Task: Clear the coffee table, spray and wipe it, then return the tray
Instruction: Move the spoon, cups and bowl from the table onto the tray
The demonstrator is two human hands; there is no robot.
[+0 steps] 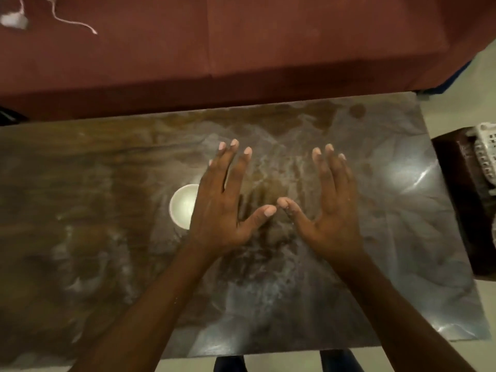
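Left hand [217,202] & right hand [332,205] both flat, fingers spread, holding nothing, over centre of coffee table [418,237], thumbs nearly touching. White bowl [182,205] at 9 o'clock of left hand, partly hidden. Tray not seen.

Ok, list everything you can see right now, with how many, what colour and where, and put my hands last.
coffee table: one, glossy dark brown, smeared and streaked, fills the middle of the view.
bowl: one, white, on the table left of centre, partly hidden by the left hand.
sofa: one, dark red, along the table's far edge.
cord: one, pale, lying on the sofa at top left, with a blurred white item beside it.
side stand: one, dark brown, off the table's right end.
basket: one, white, perforated, on the side stand, cut off by the frame.
floor: pale, below and right of the table.
left hand: open, fingers spread, above the table.
right hand: open, fingers spread, above the table.
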